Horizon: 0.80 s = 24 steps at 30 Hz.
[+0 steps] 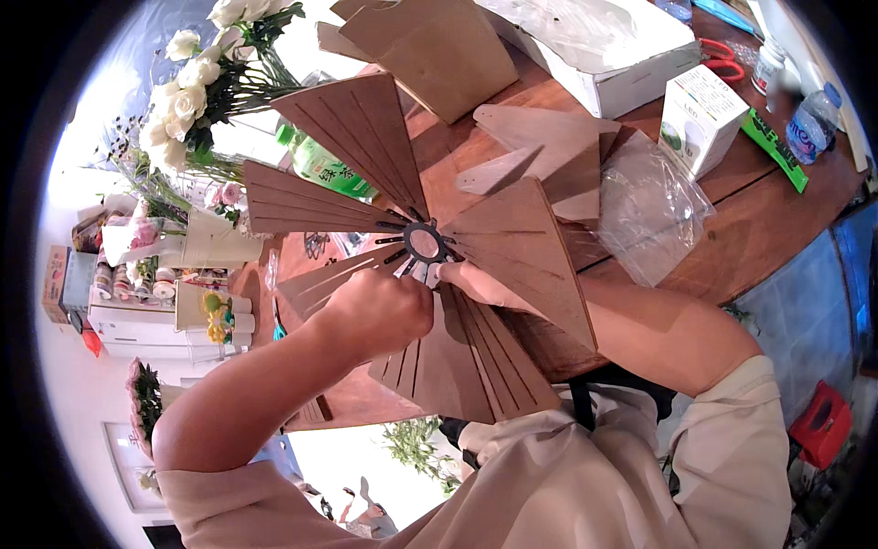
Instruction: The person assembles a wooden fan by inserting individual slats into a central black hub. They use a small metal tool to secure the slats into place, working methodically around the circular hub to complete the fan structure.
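Note:
A fan-shaped assembly of thin brown slotted wooden panels (352, 123) spreads out from a dark toothed ring hub (424, 242). My left hand (380, 311) is closed on the lower-left panels just below the hub. My right hand (480, 285) reaches in from the right, partly hidden behind a panel (521, 252), with its fingers pinching a panel edge beside the hub. Both hands hold the assembly above a brown wooden table (759, 229). More loose wooden panels (549, 142) lie on the table behind it.
A white cardboard box (622, 55) and brown cardboard sheet (439, 50) lie at the back. A small white carton (700, 114), clear plastic bag (649, 206), water bottle (809, 123) and red scissors (722, 55) sit right. White flowers (197, 87) and a green bottle (329, 169) stand left.

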Motion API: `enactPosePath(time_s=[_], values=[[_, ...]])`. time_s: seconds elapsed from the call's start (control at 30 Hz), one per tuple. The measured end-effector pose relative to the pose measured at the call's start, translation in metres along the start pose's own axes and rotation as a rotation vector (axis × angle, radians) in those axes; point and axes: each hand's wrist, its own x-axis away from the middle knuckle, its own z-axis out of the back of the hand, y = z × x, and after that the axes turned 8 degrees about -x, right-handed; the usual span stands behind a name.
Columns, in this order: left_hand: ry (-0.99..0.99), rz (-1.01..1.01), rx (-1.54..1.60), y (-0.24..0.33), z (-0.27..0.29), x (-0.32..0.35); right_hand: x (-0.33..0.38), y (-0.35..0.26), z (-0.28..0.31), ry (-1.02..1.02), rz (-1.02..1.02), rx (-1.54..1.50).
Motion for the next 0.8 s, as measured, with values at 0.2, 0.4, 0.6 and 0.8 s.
enactPosePath(time_s=[0.2, 0.4, 0.6, 0.8], values=[[0.157, 0.105, 0.109, -0.011, 0.006, 0.023, -0.013, 0.028, -0.002, -0.391, -0.127, -0.333], [0.489, 0.659, 0.591, -0.010, 0.003, 0.095, -0.029, 0.001, 0.034, -0.559, -0.776, -0.480], [0.428, 1.094, 1.231, 0.079, -0.044, 0.120, -0.040, -0.003, 0.045, -0.596, -0.759, -0.488], [0.415, 1.240, 1.481, 0.118, -0.058, 0.112, -0.043, -0.035, 0.030, -0.486, -0.757, -0.464]])
